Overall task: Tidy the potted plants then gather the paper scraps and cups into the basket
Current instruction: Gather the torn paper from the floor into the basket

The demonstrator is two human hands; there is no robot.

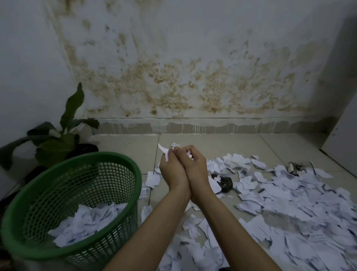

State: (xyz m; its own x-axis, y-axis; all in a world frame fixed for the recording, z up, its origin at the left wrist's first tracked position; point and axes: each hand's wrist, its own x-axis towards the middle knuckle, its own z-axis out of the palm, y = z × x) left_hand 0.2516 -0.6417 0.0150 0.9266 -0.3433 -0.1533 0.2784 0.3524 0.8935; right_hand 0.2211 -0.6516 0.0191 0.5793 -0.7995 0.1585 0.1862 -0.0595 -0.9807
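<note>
Head view shows your left hand [172, 172] and right hand [195, 171] cupped together around paper scraps [166, 151], raised right of the green basket [73, 193] — loosen early and they'll flutter back onto the littered floor [225, 139].

Your 2 forearms: bare to the frame edge, no sleeves; left hand [172, 172] and right hand [195, 171] carry no gloves, rings, watch

A pale wall [190, 42], blotched with brown stains across the middle of the frame, is met below by a grey skirting [214, 126]. Light floor tiles [225, 145] are seen beneath. A white panel [349, 132] stands at right. The light is dim.
</note>
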